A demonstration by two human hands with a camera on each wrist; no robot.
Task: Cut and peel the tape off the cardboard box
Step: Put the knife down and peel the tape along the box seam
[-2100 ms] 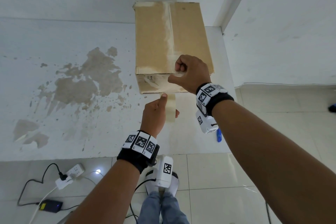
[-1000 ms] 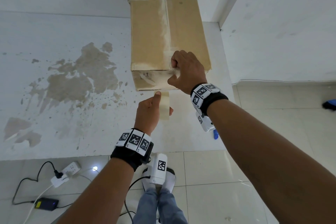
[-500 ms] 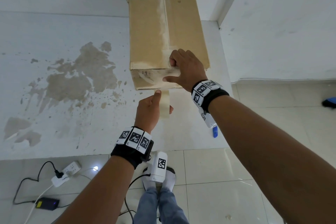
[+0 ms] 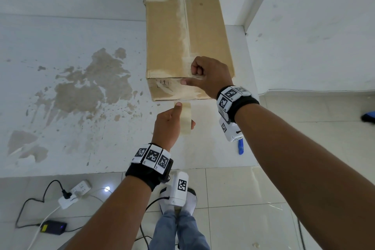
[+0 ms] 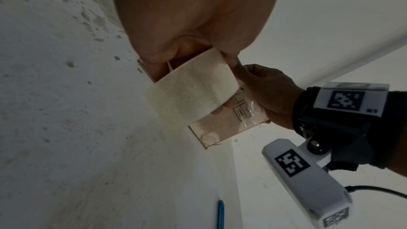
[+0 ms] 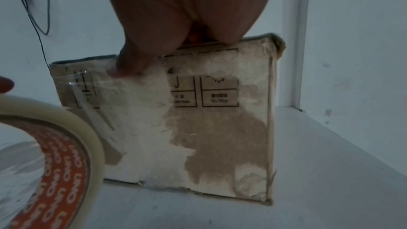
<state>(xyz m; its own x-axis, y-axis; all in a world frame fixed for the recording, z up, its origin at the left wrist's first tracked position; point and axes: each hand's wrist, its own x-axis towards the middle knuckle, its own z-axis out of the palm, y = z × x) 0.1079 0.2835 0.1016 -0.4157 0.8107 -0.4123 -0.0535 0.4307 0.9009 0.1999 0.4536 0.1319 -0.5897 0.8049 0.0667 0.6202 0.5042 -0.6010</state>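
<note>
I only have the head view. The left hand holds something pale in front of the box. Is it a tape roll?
Observer: Yes. In the right wrist view, the tape roll in the left hand shows an orange core with white lettering.
Operator: Is any tape left on the front face?
Observer: A glossy clear tape strip crosses the printed symbols near the top edge of the cardboard box.
Operator: What is the right hand doing there?
Observer: The right hand presses its thumb tip onto that strip, with its fingers curled on top of the box.
</note>
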